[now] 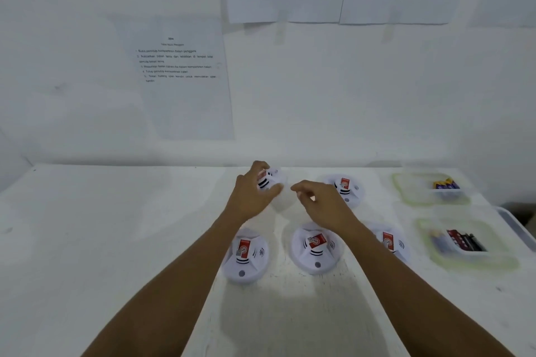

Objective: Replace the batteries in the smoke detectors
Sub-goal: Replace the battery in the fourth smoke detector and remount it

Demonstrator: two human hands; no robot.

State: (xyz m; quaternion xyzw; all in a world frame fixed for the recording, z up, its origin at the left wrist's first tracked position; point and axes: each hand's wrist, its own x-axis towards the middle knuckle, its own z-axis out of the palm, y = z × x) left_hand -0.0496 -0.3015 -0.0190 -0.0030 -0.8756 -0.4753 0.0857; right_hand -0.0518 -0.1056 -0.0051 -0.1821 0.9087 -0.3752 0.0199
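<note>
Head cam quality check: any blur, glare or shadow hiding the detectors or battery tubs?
Head view: motion blur smears the held detector, the left hand gripping it, the right hand, the far tub and the near tub; the wall sheets are unreadable. Head view light is flat and bright, white on white, no hard glare; a soft shadow falls on the table under the forearms.

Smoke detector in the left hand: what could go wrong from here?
1. The left hand alone holds the tilted smoke detector; it could slip and drop on the table.
2. The far container and near container both hold batteries and sit close together; old and new ones might get mixed.
</note>
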